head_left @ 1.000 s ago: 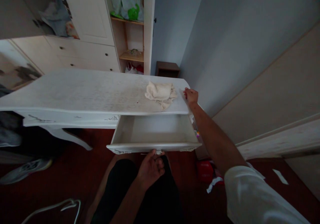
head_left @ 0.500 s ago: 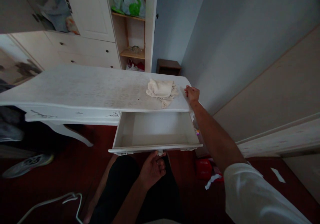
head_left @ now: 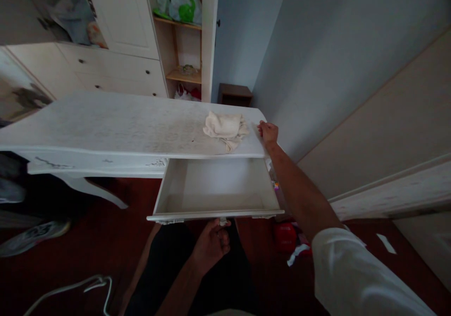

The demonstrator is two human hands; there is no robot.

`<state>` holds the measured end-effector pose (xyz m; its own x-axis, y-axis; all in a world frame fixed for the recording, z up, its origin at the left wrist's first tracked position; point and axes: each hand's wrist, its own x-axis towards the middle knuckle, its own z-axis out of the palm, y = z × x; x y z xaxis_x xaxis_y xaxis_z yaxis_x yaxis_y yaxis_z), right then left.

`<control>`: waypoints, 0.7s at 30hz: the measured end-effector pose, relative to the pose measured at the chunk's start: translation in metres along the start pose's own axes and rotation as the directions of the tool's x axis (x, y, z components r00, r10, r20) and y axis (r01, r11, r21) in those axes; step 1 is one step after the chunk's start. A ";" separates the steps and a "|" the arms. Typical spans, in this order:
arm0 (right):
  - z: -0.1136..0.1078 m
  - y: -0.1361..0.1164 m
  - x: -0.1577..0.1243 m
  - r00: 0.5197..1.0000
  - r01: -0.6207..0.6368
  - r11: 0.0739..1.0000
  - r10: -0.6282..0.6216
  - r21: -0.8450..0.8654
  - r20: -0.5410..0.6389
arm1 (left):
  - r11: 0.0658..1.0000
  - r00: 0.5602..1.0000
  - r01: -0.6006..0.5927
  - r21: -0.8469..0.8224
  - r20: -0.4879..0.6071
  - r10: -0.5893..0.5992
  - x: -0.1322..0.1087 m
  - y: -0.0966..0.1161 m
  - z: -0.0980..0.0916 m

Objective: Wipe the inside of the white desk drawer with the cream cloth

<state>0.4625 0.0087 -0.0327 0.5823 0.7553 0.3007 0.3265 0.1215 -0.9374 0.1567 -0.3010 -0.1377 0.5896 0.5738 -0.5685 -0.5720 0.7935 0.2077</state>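
A white desk (head_left: pixel 105 128) stands before me with its right drawer (head_left: pixel 214 212) pulled out; the drawer looks bare inside. My left hand (head_left: pixel 213 243) is curled around the small knob at the middle of the drawer front. My right hand (head_left: pixel 268 132) reaches forward and grips the desk top's right edge with fingers closed. A crumpled cream cloth (head_left: pixel 225 128) lies on the desk top just left of my right hand, not touched by it.
A white wardrobe (head_left: pixel 120 19) with open shelves and plastic bags (head_left: pixel 176 1) stands behind the desk. A small dark stool (head_left: pixel 234 94) sits by the grey wall. A red item (head_left: pixel 285 236) and paper scraps lie on the dark floor at right; a wire hanger (head_left: pixel 81 290) and a shoe (head_left: pixel 33 233) at left.
The drawer has slid out further toward me, drawn by my left hand on its knob. My right hand has stayed on the desk edge.
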 end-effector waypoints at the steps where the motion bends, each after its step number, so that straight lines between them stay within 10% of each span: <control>1: 0.000 0.000 0.000 1.000 0.001 1.000 -0.001 0.000 0.001 | 1.000 1.000 0.002 0.002 0.003 -0.002 -0.001 -0.003 -0.003; 21: -0.001 -0.005 -0.003 1.000 0.009 1.000 -0.009 -0.026 -0.011 | 0.983 0.999 0.037 -0.178 0.018 -0.034 0.000 -0.042 -0.014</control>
<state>0.4603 0.0049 -0.0290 0.5879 0.7468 0.3111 0.3505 0.1115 -0.9299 0.1727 -0.3370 -0.1577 0.6192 0.5499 -0.5606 -0.6423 0.7654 0.0414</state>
